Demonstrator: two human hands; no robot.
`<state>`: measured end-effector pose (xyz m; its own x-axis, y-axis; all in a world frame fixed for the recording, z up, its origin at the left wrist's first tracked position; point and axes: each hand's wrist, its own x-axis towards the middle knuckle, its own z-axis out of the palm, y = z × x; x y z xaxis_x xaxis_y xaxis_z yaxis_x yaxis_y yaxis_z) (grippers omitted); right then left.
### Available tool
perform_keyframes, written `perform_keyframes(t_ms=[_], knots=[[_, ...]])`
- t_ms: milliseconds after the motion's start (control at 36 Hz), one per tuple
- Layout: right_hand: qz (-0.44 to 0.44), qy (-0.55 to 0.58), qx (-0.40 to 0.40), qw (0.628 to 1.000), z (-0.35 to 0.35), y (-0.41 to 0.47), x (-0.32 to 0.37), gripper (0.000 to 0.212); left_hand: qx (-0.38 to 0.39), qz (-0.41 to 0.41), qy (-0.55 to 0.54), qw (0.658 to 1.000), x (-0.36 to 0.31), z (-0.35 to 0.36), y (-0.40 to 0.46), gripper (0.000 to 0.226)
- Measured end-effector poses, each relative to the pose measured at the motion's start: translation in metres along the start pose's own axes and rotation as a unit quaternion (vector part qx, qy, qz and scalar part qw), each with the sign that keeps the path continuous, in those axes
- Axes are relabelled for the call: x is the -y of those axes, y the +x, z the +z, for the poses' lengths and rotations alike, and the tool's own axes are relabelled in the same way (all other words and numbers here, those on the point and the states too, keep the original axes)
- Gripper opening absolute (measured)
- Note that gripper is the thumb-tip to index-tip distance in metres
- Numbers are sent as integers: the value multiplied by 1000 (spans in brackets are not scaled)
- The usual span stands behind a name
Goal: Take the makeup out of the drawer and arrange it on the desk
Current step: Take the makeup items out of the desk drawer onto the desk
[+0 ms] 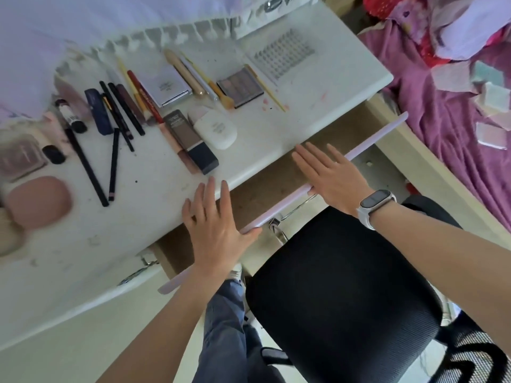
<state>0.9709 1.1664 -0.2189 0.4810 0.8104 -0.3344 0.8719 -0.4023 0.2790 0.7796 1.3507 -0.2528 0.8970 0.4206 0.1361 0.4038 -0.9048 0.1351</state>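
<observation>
Left hand: the left hand (214, 225) is lying flat with fingers straight and spread, palm down on the front edge of the drawer (265, 186) — gripping nothing, fingertips reaching onto the rim of the worktop (318, 100).
Right hand: the right hand (330, 172) is also lying flat and open, fingers straight, pressing on the drawer's pale pink front rail further to the right; a watch (377, 201) with a white strap is sitting on that wrist.
Drawer: it is standing pulled partly out beneath the worktop, its brown bottom showing bare between the two hands.
Makeup: it is lying on the white worktop, beyond both hands and apart from them, spread in a loose row.
Nearest the hands: a dark foundation bottle (190, 142) and a white oval bottle (215, 128) are lying side by side, just past the left hand's fingertips.
Left side: several black pencils (110, 128) are lying fanned out, with a round pink puff (38, 201) near the left edge.
Middle: a silver compact (166, 84) is lying beside a tan tube (185, 71) and a brown eyeshadow palette (240, 87).
Far right of the worktop: a clear tray of false lashes (282, 55) is lying well away from the hands.
Chair: a black mesh chair (340, 291) is standing under the right forearm — below the drawer.
Bed: a bed with purple bedding (448, 106) is showing at the right.
</observation>
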Motion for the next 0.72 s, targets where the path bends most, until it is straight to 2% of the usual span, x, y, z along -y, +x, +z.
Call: perform_keyframes(t_ms=[83, 194, 333, 472, 639, 722], knots=[[17, 8, -2, 1000, -7, 14, 0, 95, -9, -50, 5, 999, 0, 3, 3, 105], [10, 21, 10, 1000, -13, 33, 0, 94, -53, -61, 4, 997, 4, 10, 8, 91], [-1, 29, -2, 1000, -20, 49, -1, 80, -117, -57, -11, 991, 12, 19, 15, 72], [27, 81, -48, 995, -24, 62, 4, 51, -169, -55, -30, 984, 18, 26, 26, 54], [33, 61, -68, 995, -18, 62, 3, 47, -173, -40, -10, 984, 19, 28, 27, 51], [63, 101, -83, 989, -17, 60, 9, 44, -156, -41, 1, 987, 16, 24, 26, 50]])
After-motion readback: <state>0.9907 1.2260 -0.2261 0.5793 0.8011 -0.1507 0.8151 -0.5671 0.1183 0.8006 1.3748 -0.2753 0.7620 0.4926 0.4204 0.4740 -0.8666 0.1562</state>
